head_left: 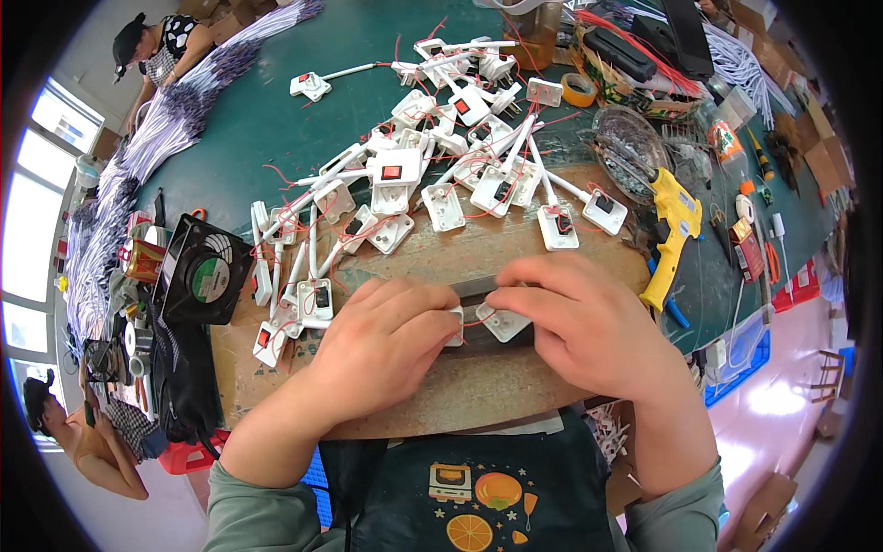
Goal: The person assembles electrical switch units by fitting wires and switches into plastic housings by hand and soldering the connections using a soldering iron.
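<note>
My left hand (386, 340) is closed over a small white plastic part that peeks out beside its fingertips. Just across a narrow gap, my right hand (584, 322) pinches a white plastic housing half (504, 325), its hollow side showing. A thin red wire (474, 323) runs between the two parts. Under the fingers lies a dark metal strip (474, 287) on the wooden board (460, 400). Directly beyond my hands spreads a pile of white switch boxes (391, 172) with black or red rockers, white cables and loose red wires.
A yellow glue gun (676, 225) lies at the right near a round dark dish (630, 147). To the left stands a black fan (204, 274). Orange tape (578, 89) sits at the back. Bundled white cables (175, 110) line the left edge, where two other people are.
</note>
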A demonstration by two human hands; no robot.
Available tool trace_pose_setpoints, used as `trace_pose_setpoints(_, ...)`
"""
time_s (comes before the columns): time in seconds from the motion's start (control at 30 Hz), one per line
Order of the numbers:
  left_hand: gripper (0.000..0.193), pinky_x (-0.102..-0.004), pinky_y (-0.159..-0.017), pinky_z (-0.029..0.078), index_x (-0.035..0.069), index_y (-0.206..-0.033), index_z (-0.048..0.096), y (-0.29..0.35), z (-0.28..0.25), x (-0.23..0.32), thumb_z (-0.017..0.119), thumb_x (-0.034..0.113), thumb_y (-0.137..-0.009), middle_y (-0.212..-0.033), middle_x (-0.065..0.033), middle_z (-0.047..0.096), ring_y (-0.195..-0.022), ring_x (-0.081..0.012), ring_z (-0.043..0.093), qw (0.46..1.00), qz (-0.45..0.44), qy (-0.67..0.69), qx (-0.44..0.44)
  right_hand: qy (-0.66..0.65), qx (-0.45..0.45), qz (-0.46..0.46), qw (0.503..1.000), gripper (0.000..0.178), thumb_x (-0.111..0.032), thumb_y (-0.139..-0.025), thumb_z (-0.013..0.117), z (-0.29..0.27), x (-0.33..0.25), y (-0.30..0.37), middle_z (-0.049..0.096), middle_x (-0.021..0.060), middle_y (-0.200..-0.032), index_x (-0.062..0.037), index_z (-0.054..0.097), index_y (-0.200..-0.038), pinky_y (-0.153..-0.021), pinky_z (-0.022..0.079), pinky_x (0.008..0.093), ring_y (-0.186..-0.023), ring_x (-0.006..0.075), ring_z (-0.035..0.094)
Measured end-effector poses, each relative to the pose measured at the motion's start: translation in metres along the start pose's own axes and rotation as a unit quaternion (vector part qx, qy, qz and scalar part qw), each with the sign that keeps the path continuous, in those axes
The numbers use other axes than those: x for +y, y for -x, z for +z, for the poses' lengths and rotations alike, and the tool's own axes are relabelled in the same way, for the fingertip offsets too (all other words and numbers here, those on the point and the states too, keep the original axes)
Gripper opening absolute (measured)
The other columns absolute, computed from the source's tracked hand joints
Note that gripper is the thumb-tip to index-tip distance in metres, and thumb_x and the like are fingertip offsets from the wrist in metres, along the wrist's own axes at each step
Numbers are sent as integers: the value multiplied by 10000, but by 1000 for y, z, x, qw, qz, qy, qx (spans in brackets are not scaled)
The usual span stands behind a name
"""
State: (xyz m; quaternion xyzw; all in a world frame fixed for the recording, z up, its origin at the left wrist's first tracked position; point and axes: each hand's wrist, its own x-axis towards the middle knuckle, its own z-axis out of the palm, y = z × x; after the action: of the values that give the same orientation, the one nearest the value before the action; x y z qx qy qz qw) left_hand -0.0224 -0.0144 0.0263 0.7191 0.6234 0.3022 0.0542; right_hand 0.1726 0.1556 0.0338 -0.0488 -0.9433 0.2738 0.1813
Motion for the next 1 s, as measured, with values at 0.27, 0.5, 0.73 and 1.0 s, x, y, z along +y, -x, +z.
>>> trace_pose_setpoints(0.27,204,-383,-763,482,88,-947,681,3,-5,-4,764,47,-765,-1062,-60,695,-888,-263,665,999,9,-8,-44,38,96,27,994,341,2,-790,641,39,6,-14,649,108,-1150,-71,685,-1120,-903,498,442,-1063,322,621)
trace_pose_setpoints(0.5,195,-373,-757,464,102,-957,685,5,0,-4,766,75,-781,-1066,-47,688,-869,-244,657,999,-17,-3,-38,33,126,126,983,387,-72,-796,728,38,-24,6,638,115,-1189,-72,669,-1179,-891,496,454,-1031,320,615)
trace_pose_setpoints(0.73,222,-360,-758,453,111,-940,703,4,-4,1,765,69,-731,-1059,-43,680,-881,-229,656,996,11,-86,3,57,71,91,992,530,-74,-764,725,42,-19,8,651,99,-1239,-79,618,-1283,-920,491,439,-1070,319,605)
trace_pose_setpoints(1.0,263,-368,-771,459,103,-929,703,0,-5,-2,733,40,-675,-1061,-49,662,-932,-248,645,981,43,-182,57,13,-14,38,999,616,-18,-781,623,39,-5,-6,637,83,-1333,-107,561,-1388,-962,464,462,-1110,340,583)
